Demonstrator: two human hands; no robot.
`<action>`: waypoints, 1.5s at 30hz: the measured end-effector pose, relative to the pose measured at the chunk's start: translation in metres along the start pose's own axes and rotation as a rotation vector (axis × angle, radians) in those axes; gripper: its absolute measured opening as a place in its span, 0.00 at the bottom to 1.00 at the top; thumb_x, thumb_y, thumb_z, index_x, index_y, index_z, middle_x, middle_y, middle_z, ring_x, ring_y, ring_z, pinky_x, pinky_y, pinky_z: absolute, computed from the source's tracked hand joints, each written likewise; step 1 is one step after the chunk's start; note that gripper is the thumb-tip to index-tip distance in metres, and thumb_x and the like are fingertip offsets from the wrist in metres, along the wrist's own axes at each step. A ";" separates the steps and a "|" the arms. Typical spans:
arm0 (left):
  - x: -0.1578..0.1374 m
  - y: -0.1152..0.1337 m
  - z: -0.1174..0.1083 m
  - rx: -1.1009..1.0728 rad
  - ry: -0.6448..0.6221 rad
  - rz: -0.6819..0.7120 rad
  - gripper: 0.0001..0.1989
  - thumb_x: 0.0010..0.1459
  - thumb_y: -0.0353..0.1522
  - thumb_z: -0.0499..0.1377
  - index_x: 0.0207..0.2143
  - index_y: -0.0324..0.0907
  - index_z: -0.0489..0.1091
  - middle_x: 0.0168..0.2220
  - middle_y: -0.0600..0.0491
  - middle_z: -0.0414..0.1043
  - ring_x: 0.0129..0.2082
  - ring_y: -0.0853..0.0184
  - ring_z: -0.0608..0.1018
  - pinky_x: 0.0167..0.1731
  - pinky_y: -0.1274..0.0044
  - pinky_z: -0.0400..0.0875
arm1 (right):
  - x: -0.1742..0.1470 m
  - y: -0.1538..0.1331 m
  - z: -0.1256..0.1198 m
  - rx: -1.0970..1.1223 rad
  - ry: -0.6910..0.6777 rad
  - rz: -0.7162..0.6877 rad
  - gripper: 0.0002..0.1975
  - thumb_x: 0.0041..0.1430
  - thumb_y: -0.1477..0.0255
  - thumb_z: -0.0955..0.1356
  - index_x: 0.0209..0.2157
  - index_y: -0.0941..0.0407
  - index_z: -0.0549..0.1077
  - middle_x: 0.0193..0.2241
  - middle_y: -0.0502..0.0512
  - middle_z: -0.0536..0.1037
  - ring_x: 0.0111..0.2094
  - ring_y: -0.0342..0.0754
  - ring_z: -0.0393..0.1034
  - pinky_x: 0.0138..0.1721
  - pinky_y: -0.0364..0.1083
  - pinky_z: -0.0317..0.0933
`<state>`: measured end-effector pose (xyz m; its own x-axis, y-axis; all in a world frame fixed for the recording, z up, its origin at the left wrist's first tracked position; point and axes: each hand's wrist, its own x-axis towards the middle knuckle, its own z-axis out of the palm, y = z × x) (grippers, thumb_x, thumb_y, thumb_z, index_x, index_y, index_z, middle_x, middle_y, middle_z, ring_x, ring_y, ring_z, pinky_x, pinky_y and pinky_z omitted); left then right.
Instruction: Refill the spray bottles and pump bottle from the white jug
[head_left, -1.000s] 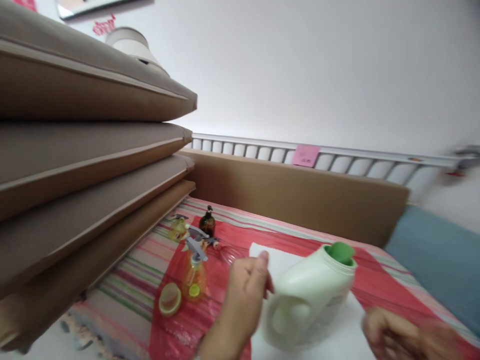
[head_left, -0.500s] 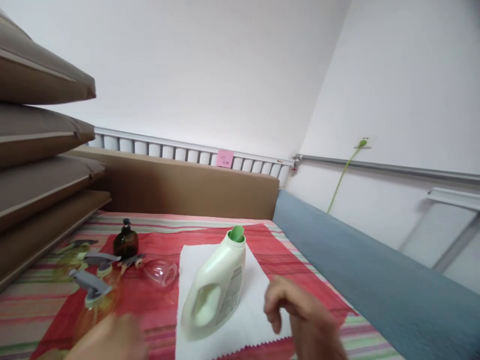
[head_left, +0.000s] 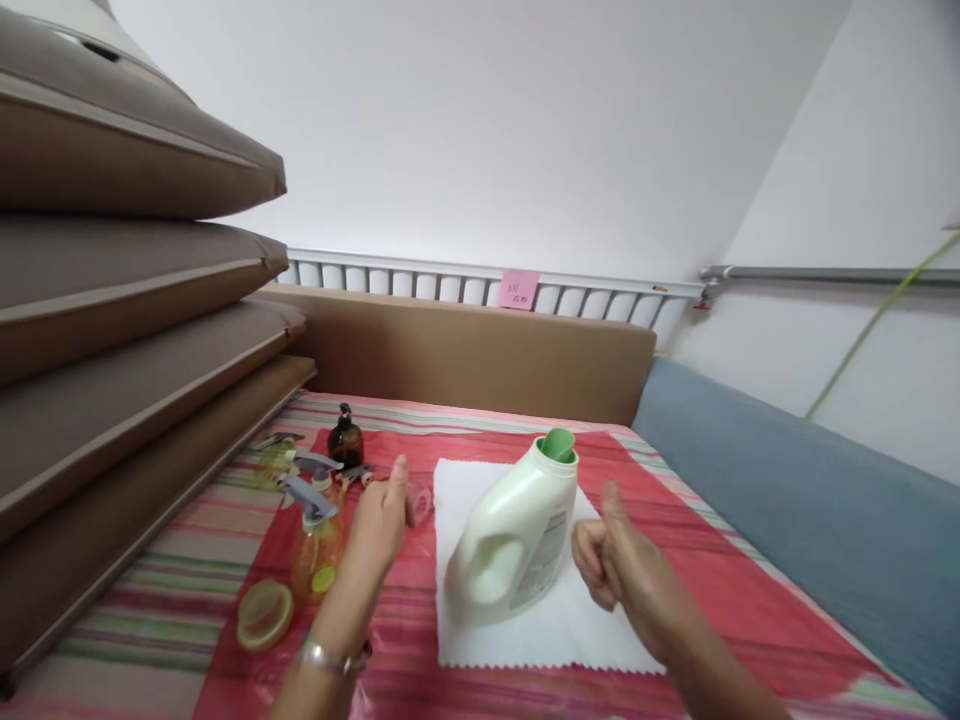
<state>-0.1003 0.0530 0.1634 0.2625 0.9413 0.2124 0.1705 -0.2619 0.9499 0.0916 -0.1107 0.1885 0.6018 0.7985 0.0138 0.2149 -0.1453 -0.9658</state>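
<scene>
A pale green detergent bottle point(head_left: 517, 545) with a hollow handle and a green spout point(head_left: 557, 445) in its open mouth stands on a white zigzag-edged cloth point(head_left: 469, 645). My left hand point(head_left: 379, 515), a bracelet on its wrist, is apart from the bottle on its left, fingers curled and thumb up. It partly hides a clear pink plastic piece point(head_left: 422, 505). Just right of the bottle is my right hand point(head_left: 619, 555), a fist with the thumb raised, nothing seen in it. Spray bottles with grey triggers point(head_left: 309, 497) stand beyond my left forearm, near a dark pump bottle point(head_left: 345, 440).
A round yellowish lid-like item point(head_left: 265, 613) lies at front left on the red cloth point(head_left: 405, 630). Stacked brown cushions point(head_left: 135, 270) rise at the left. A brown padded board point(head_left: 480, 350) closes the back, a blue-grey one point(head_left: 765, 480) the right.
Both hands have come up into view with thumbs raised. The camera has turned left, so the scene sits further right. The detergent bottle still stands on the white cloth.
</scene>
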 end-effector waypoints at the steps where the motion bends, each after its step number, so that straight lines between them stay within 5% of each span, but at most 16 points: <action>1: 0.011 -0.006 0.003 0.011 -0.034 -0.038 0.36 0.52 0.56 0.39 0.03 0.44 0.56 0.05 0.53 0.54 0.11 0.67 0.64 0.18 0.74 0.57 | 0.009 0.007 0.005 0.017 -0.002 0.096 0.35 0.50 0.41 0.48 0.08 0.54 0.55 0.07 0.47 0.52 0.11 0.40 0.46 0.17 0.43 0.41; 5: 0.026 -0.021 0.007 -0.013 -0.100 -0.131 0.35 0.54 0.54 0.37 0.05 0.44 0.55 0.06 0.57 0.50 0.09 0.71 0.57 0.16 0.76 0.52 | 0.020 0.028 0.006 0.059 -0.004 0.144 0.36 0.51 0.41 0.48 0.07 0.55 0.55 0.06 0.46 0.53 0.10 0.38 0.46 0.17 0.42 0.38; 22: 0.007 0.004 -0.003 -0.052 -0.117 -0.001 0.33 0.57 0.50 0.38 0.07 0.42 0.57 0.08 0.57 0.50 0.12 0.72 0.58 0.19 0.77 0.52 | 0.015 0.030 0.007 0.034 0.004 0.123 0.37 0.50 0.40 0.49 0.08 0.56 0.57 0.06 0.46 0.54 0.10 0.37 0.48 0.17 0.41 0.42; 26: -0.006 0.016 -0.002 -0.150 -0.145 0.094 0.22 0.57 0.46 0.46 0.26 0.40 0.69 0.18 0.57 0.63 0.16 0.72 0.63 0.21 0.79 0.59 | 0.021 0.039 0.009 0.041 -0.049 0.149 0.38 0.47 0.38 0.48 0.08 0.56 0.59 0.06 0.46 0.55 0.09 0.36 0.49 0.15 0.40 0.39; 29: -0.014 0.018 0.006 -0.150 -0.204 0.154 0.19 0.55 0.41 0.52 0.48 0.43 0.64 0.35 0.52 0.70 0.23 0.71 0.69 0.25 0.77 0.65 | 0.030 0.048 0.009 0.079 -0.143 0.198 0.39 0.43 0.36 0.49 0.14 0.57 0.64 0.08 0.48 0.61 0.07 0.37 0.52 0.13 0.40 0.38; 34: -0.022 0.016 0.014 -0.074 -0.274 0.248 0.24 0.55 0.37 0.54 0.54 0.46 0.58 0.38 0.50 0.70 0.25 0.70 0.71 0.28 0.75 0.68 | 0.024 0.042 0.006 0.144 -0.136 0.101 0.38 0.43 0.36 0.51 0.20 0.57 0.67 0.10 0.48 0.64 0.09 0.37 0.53 0.13 0.39 0.40; 41: -0.048 0.051 -0.002 -0.143 -0.134 0.340 0.20 0.54 0.36 0.55 0.50 0.47 0.65 0.37 0.50 0.73 0.33 0.65 0.74 0.30 0.76 0.70 | -0.003 0.012 0.001 0.160 -0.033 -0.083 0.36 0.49 0.40 0.51 0.21 0.57 0.69 0.13 0.49 0.65 0.14 0.40 0.57 0.16 0.40 0.47; 45: -0.066 0.058 -0.016 -0.235 0.092 0.386 0.17 0.50 0.41 0.58 0.43 0.48 0.70 0.31 0.51 0.74 0.30 0.63 0.74 0.29 0.75 0.71 | -0.022 -0.001 -0.011 0.161 -0.054 -0.198 0.36 0.49 0.40 0.50 0.20 0.55 0.69 0.13 0.51 0.65 0.15 0.43 0.59 0.17 0.43 0.50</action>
<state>-0.1233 -0.0205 0.2080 0.1773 0.8021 0.5702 -0.1463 -0.5515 0.8213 0.0867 -0.1341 0.1925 0.5176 0.8327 0.1967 0.1965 0.1081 -0.9745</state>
